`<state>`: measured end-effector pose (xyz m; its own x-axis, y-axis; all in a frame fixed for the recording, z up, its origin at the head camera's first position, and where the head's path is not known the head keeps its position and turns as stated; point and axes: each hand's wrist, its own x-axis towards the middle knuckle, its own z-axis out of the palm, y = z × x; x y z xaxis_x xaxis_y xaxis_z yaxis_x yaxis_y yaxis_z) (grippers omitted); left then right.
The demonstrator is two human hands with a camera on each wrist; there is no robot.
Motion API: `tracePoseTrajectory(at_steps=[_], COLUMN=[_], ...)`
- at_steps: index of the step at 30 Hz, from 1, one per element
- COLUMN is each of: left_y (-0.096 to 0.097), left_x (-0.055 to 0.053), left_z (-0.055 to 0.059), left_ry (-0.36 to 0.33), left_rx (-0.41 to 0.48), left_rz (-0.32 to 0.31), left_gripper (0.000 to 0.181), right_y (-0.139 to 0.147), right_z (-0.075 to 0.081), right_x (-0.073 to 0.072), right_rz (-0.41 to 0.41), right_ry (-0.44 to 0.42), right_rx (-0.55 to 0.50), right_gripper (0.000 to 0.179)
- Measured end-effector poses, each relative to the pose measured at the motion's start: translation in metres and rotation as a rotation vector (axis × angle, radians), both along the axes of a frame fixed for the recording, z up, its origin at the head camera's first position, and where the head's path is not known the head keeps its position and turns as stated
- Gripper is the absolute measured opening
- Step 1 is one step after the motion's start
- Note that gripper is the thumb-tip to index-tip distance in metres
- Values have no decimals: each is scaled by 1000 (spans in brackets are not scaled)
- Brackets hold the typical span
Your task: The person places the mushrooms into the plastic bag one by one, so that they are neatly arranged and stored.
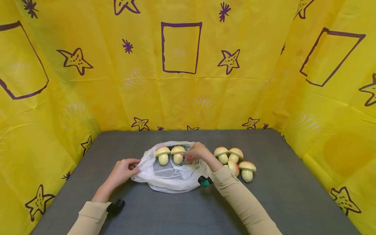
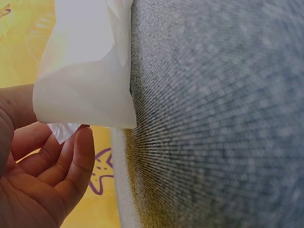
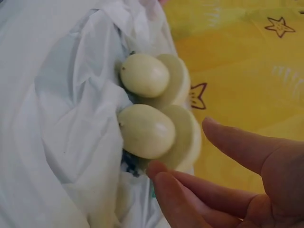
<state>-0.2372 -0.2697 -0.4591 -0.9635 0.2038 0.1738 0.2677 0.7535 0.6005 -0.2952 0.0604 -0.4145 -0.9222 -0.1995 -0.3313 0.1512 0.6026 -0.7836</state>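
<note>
A white plastic bag lies on the table with its mouth spread wide. Two toy mushrooms with cream stems and reddish-tinged caps rest side by side in it, a left mushroom and a right mushroom. My left hand pinches the bag's left rim between thumb and fingers; in the left wrist view a fold of plastic covers part of the grip. Beside the right mushroom, my right hand has its thumb apart from its fingers and nothing gripped. One fingertip is at or against the cap's edge.
Several more toy mushrooms lie in a cluster on the dark grey table, to the right of the bag, partly behind my right forearm. A yellow cloth with purple stars and frames surrounds the table at the back and sides.
</note>
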Motion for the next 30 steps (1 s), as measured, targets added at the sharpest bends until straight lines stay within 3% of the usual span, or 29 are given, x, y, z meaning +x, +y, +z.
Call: tracePoseTrajectory(at_steps=[13, 30], left_y=[0, -1], left_x=[-1, -2], left_z=[-1, -3], left_ry=[8, 22], left_rx=[7, 2], left_rz=[-3, -6], left_gripper=[35, 34], right_y=[23, 55], right_z=[18, 44], right_x=[13, 32], right_rz=[-27, -17], right_ry=[40, 89], right_rx=[-139, -96], right_gripper=[37, 39])
